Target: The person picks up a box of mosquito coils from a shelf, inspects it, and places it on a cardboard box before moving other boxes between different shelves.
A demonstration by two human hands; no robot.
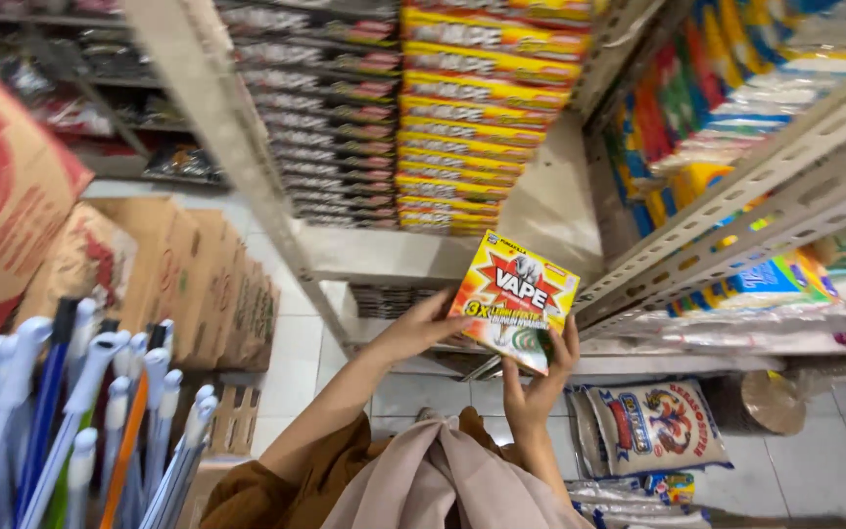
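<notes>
A flat yellow and red box (514, 297) with a starburst design is held up in front of a metal shelf. My left hand (421, 328) grips its left edge, fingers on the side. My right hand (535, 385) supports it from below, fingers curled over the lower right corner. Brown sleeves and a beige cloth (443, 485) show at the bottom of the view.
Stacked yellow and dark boxes (443, 127) fill the metal shelf (394, 257) ahead. Colourful packets (736, 118) crowd the right racks. Cardboard cartons (198, 284) and a bundle of broom handles (80, 411) stand at left. Printed sacks (653, 426) lie on the tiled floor.
</notes>
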